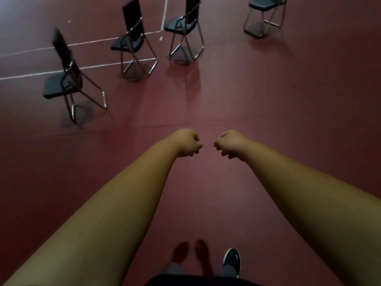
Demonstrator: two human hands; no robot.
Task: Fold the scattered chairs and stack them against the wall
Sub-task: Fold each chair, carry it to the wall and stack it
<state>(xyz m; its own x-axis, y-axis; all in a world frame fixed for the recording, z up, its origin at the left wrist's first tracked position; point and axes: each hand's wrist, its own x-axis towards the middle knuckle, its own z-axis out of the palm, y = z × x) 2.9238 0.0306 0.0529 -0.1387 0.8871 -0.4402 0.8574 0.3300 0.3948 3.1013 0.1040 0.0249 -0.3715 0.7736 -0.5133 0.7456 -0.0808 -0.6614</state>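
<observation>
Several unfolded black folding chairs with metal frames stand on the dark red floor ahead. The nearest chair (64,79) is at the left. A second chair (134,38) stands behind it, a third chair (186,27) is at the top centre, and another chair (266,13) sits at the top right. Both my arms reach forward over bare floor. My left hand (187,142) and my right hand (227,143) are curled into fists side by side, holding nothing, well short of every chair.
White lines (99,65) painted on the floor cross the upper left and run up between the chairs. My shoe (233,261) shows at the bottom edge. Open red floor (268,100) lies between me and the chairs.
</observation>
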